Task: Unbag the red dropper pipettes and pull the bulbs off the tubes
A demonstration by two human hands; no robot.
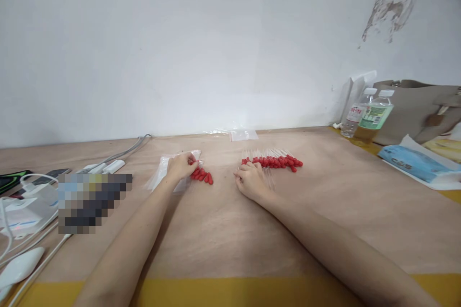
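My left hand (182, 167) is closed in a pinch at a small pile of red rubber bulbs (206, 177), with red showing at its fingertips. Beneath this hand lies a clear plastic bag (160, 172). My right hand (250, 180) rests on the table with its fingers curled together; whatever they hold is too small or hidden to name. Just beyond it is a row of droppers (275, 160), their red bulbs toward me and pale slim stems toward the wall. Several thin clear tubes (268, 178) lie beside the right hand, partly covered by it.
Brown paper covers the table (201, 244). White cables and a charger (29, 211) crowd the left side. At the right stand two bottles (374, 115), a grey bag (418, 105) and a blue tissue pack (418, 160). A small clear bag (245, 135) lies by the wall.
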